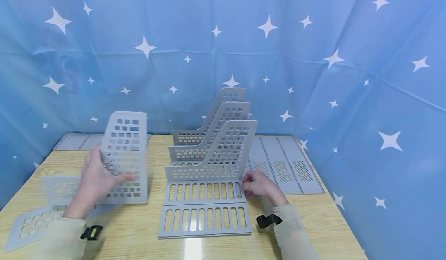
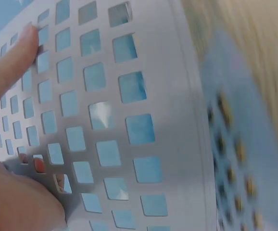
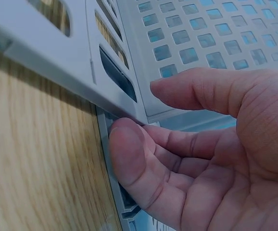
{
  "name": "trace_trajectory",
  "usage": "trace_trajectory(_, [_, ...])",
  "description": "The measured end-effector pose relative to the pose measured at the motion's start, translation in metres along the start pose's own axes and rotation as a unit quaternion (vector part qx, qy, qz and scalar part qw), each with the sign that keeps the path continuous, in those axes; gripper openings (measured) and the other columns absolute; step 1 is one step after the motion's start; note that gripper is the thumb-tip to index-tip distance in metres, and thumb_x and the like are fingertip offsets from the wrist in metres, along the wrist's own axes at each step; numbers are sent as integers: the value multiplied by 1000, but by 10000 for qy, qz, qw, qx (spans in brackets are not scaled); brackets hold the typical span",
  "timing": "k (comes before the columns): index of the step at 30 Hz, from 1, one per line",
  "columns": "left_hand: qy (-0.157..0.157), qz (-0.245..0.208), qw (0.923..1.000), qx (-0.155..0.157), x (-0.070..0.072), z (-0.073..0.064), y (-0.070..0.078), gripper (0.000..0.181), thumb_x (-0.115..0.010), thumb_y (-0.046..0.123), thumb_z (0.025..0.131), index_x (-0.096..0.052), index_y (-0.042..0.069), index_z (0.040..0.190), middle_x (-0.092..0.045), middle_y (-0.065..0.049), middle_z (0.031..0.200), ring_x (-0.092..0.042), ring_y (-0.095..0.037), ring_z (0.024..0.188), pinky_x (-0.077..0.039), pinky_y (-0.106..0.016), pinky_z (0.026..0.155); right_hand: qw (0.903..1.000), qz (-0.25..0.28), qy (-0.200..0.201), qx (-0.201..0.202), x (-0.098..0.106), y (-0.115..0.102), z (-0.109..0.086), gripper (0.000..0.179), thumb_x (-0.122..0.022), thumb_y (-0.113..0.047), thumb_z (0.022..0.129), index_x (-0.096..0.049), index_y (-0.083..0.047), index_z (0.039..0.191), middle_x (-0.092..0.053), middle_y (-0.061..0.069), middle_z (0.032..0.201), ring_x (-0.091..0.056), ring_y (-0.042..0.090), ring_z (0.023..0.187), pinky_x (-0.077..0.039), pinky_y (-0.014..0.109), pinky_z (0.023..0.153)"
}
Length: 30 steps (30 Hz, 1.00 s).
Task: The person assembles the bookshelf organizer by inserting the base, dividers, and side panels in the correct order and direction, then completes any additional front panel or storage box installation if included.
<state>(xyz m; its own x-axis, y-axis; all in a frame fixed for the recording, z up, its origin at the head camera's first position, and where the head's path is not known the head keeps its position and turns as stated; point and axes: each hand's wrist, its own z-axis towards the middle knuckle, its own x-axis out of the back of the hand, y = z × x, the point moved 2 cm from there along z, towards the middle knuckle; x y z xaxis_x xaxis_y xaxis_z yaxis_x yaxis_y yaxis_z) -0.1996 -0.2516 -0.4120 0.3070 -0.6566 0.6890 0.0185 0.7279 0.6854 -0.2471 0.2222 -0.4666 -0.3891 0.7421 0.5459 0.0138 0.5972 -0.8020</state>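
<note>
My left hand holds up a light grey perforated divider panel with a sloped edge. Its thumb lies across the panel's near face, and fingertips show through the holes in the left wrist view. On the table, a grey slotted base carries three upright perforated dividers, one behind another. My right hand is at the base's right edge, by the foot of the front divider. In the right wrist view its curled fingers reach the edge's underside, while the thumb stays above.
Flat grey panels with slanted slots lie at the right rear, and another grey panel lies at the left rear. Loose perforated panels are at the left front. A blue star-printed curtain hangs behind the wooden table.
</note>
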Motion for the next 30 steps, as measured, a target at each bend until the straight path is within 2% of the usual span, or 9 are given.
trace_trajectory(3, [93,8,9999,-141,-15,-9,15,141,-104,38,54,-19,-1,160,-45,-26,120,-44,-37,101,-40,-45,75,10000,35,26,-6,0,-1,0,9,-66,-3,92,-59,2,94,-64,13,79,-64,20,63,-58,37,59])
trace_trajectory(7, [257,8,9994,-223,-30,-19,25,149,-104,38,51,-13,1,163,-45,-28,123,-45,-41,103,-40,-57,83,10000,68,32,-1,0,-1,0,9,-66,-3,92,-59,2,94,-64,13,79,-64,20,63,-58,37,59])
trace_trajectory(9, [382,5,9989,-263,-35,-23,27,149,-105,37,51,-13,1,164,-45,-28,123,-44,-40,101,-37,-55,85,10000,43,33,4,0,-1,-1,9,-66,-3,92,-59,2,94,-64,13,79,-64,20,63,-58,37,59])
trace_trajectory(13, [638,-4,9974,-346,-40,-28,28,145,-105,33,52,-17,2,163,-45,-28,124,-44,-38,96,-30,-47,80,10000,-50,56,6,-1,-2,-1,9,-66,-4,92,-59,2,93,-64,13,79,-64,20,63,-58,37,58])
trace_trajectory(17, [852,-108,9953,-455,-42,-32,28,144,-106,29,51,-19,0,162,-43,-33,134,-45,-44,104,-34,-52,83,9997,-163,141,-77,-1,-4,-3,9,-66,-4,94,-59,1,92,-64,13,79,-65,21,62,-58,36,58])
trace_trajectory(21, [1075,-209,9920,-625,-45,-37,28,142,-106,24,49,-22,-3,160,-44,-34,135,-44,-46,111,-37,-58,89,9975,-620,222,-250,-5,-11,-7,11,-67,-5,93,-60,-2,86,-63,10,72,-64,20,57,-57,35,55])
trace_trajectory(26, [1196,-182,9906,-636,-48,-46,31,138,-106,24,49,-25,-5,158,-45,-31,130,-43,-45,111,-38,-57,90,9892,-1369,194,-476,-11,-18,-10,23,-68,-10,93,-62,-4,72,-61,7,58,-63,18,48,-54,33,50])
trace_trajectory(28, [1182,-153,9910,-608,-48,-49,31,130,-105,26,50,-31,-9,151,-46,-28,122,-44,-41,105,-39,-51,85,9859,-1563,275,-540,-14,-18,-10,30,-67,-12,94,-62,-4,66,-59,5,53,-61,17,45,-53,32,47])
trace_trajectory(30, [1130,-143,9917,-592,-48,-52,31,111,-105,27,52,-40,-10,134,-46,-22,109,-43,-34,94,-39,-40,78,9828,-1706,392,-586,-16,-17,-10,34,-66,-12,94,-60,-5,61,-57,3,49,-60,15,42,-52,32,45])
